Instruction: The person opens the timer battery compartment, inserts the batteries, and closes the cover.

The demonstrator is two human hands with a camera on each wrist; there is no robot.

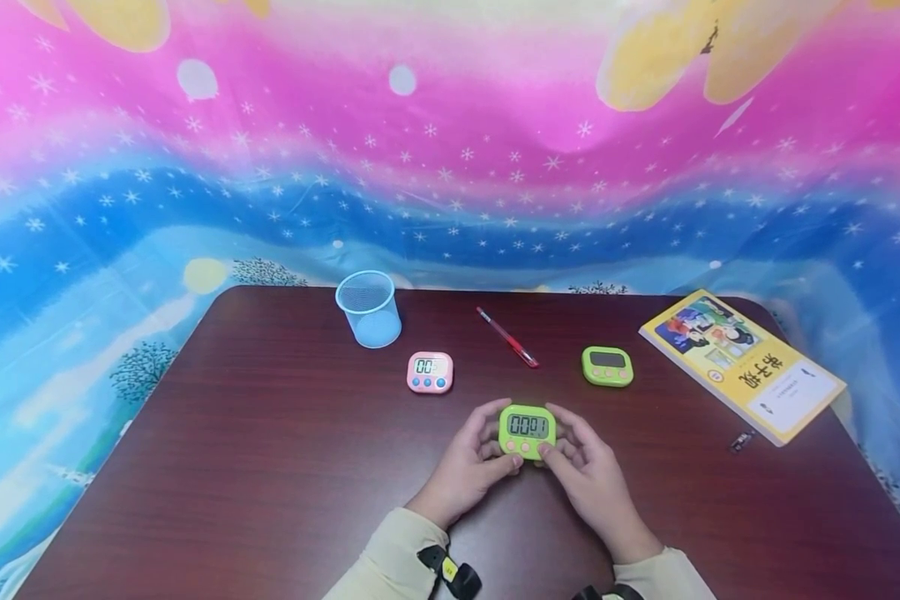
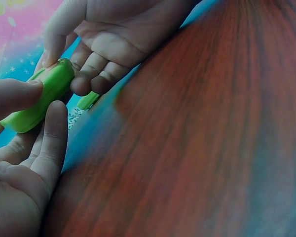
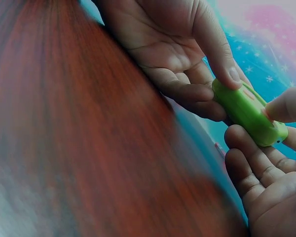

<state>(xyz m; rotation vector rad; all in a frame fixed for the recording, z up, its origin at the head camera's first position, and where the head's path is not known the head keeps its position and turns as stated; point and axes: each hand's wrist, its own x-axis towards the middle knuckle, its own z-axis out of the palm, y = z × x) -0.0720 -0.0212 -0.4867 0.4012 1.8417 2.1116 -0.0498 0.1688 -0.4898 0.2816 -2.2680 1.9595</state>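
Observation:
A green digital timer [image 1: 527, 427] is held between both hands in the head view, its display reading 0001. My left hand [image 1: 465, 467] grips its left side, thumb at the lower edge and fingers behind. The right hand [image 1: 588, 475] grips the opposite side, its thumb pressed on the rightmost button. In the left wrist view the timer [image 2: 44, 98] shows edge-on, with the left hand [image 2: 24, 182] below and the right above. The right wrist view shows the timer [image 3: 249, 111] above the right hand's fingers [image 3: 254, 158].
Beyond the hands lie a pink timer [image 1: 430, 372], a red pen [image 1: 507, 337] and a second green timer [image 1: 607, 367] with a blank display. A blue mesh pen cup [image 1: 375, 321] stands at the back. On the right are a yellow book [image 1: 742, 367] and a small dark object [image 1: 742, 440].

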